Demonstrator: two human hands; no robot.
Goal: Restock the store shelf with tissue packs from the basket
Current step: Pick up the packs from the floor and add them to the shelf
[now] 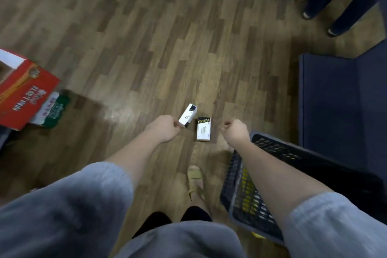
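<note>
The left hand (165,129) pinches one white tissue pack (187,115) by its near end, clear of the floor; a second pack (203,130) lies on the floor between both hands. The right hand (235,132) is curled, holding nothing, above the basket (236,205). The packs look light and boxy, probably crushable; gripping across the long sides seems surest.

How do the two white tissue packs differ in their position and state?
The held pack is pinched by the left hand and tilted; the floor pack lies flat on the wooden floor, touched by no hand. Both are white boxes with a dark end.
</note>
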